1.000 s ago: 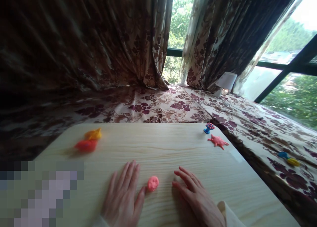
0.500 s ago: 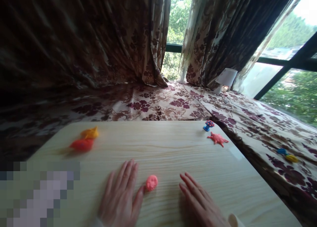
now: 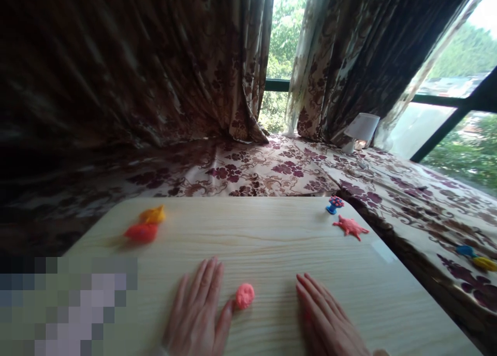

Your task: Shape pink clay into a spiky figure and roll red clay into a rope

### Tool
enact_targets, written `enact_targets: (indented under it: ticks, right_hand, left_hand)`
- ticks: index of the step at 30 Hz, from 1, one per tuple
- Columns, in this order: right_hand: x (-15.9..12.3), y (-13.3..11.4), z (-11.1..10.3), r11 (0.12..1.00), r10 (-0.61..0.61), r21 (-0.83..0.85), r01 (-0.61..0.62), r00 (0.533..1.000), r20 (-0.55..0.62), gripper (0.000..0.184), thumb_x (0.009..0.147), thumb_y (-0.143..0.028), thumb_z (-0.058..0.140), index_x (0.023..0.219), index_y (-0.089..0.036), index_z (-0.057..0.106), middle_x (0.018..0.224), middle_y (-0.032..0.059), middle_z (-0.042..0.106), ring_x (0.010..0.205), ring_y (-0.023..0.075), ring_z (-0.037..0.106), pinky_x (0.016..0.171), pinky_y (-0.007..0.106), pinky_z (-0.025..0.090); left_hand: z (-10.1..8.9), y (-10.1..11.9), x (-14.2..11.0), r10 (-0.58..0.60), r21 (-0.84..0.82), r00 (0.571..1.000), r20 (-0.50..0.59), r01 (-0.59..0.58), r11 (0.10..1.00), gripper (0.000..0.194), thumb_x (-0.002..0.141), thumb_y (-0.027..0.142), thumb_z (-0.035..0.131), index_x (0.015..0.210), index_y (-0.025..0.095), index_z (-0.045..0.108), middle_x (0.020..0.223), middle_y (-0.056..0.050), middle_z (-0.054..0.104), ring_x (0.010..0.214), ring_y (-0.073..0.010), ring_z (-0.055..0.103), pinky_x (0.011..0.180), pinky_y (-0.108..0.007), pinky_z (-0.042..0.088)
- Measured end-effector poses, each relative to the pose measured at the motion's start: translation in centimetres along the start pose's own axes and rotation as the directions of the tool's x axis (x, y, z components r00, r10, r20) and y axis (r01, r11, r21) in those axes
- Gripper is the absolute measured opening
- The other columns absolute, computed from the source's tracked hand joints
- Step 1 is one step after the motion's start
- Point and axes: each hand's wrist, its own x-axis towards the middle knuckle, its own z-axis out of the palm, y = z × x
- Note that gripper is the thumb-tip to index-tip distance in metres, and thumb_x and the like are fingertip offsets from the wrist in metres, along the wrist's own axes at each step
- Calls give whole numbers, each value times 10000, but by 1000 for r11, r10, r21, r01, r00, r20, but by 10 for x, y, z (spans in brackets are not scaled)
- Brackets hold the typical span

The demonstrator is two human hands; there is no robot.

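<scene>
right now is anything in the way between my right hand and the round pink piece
Nothing visible: only tabletop shows between your right hand and the round pink piece. Your left hand has its thumb by the piece's opposite edge, outside that gap.

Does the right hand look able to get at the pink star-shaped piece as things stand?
Probably yes: nothing visible stands between the right hand and the pink star-shaped piece, though it would have to reach forward.

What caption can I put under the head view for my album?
Left hand and right hand at a pale table, a pink disc between them, a pink star farther off.
</scene>
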Motion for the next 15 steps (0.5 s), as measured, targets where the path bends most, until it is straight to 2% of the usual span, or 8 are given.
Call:
enact_targets:
  ticks: [2, 4, 6, 8, 10, 12, 15]
  right_hand:
    - [-4, -9, 6, 996, -84, -25, 85, 996, 15, 538, 873, -185, 473, 1387, -129, 322, 1389, 123, 438, 1320, 254, 323, 930, 339, 492]
    - [15, -19, 8, 995, -99, -22, 100, 994, 45, 485, 874, -180, 464, 1350, -124, 391, 1392, 121, 432, 1307, 278, 343, 923, 371, 499]
    - [48, -23, 6, 997, -74, 12, 74, 995, 70, 437, 875, -152, 428, 1309, -100, 446, 1383, 134, 440, 1296, 286, 361, 961, 432, 463]
    - [79, -19, 2, 998, 32, 49, -37, 994, 108, 429, 846, -144, 441, 1267, -87, 495, 1366, 135, 465, 1294, 291, 363, 1008, 481, 405]
    - [94, -8, -2, 990, 121, 56, -128, 986, 111, 412, 835, -162, 442, 1223, -60, 536, 1339, 166, 490, 1279, 315, 381, 998, 506, 406]
    - [85, 4, -5, 986, 153, 48, -158, 984, 96, 393, 859, -161, 394, 1199, -46, 554, 1307, 192, 518, 1261, 326, 405, 967, 516, 432]
    - [41, 10, -3, 996, 85, 23, -86, 996, 37, 439, 887, -182, 370, 1297, -51, 450, 1341, 180, 482, 1290, 297, 369, 973, 484, 436]
  left_hand:
    - [1, 0, 0, -2, 6, 1000, 4, 2, 1000, 708, 832, 344, 449, 1432, 118, 150, 1387, -123, 445, 1265, -258, 401, 1092, -401, 63]
    - [2, 0, 0, -5, 15, 1000, 7, 5, 1000, 693, 832, 344, 450, 1427, 114, 178, 1391, -124, 439, 1270, -258, 395, 1093, -402, 60]
    - [3, 0, 0, -4, 22, 1000, 6, 4, 1000, 680, 832, 347, 453, 1420, 111, 205, 1390, -126, 439, 1269, -259, 395, 1093, -403, 62]
    - [3, 0, 0, 3, 26, 1000, 3, -3, 1000, 671, 834, 347, 453, 1416, 110, 219, 1386, -127, 445, 1265, -260, 402, 1091, -402, 67]
    - [2, -1, 0, 5, 28, 1000, -5, -5, 1000, 669, 834, 342, 452, 1416, 108, 217, 1379, -129, 455, 1258, -259, 412, 1087, -401, 74]
    - [2, -1, -1, 7, 28, 1000, -13, -6, 1000, 673, 833, 341, 452, 1418, 109, 213, 1373, -129, 464, 1249, -259, 423, 1080, -401, 86]
    - [1, 0, -1, 4, 24, 1000, -18, -3, 1000, 683, 830, 348, 457, 1420, 111, 207, 1366, -128, 473, 1243, -262, 430, 1067, -405, 113]
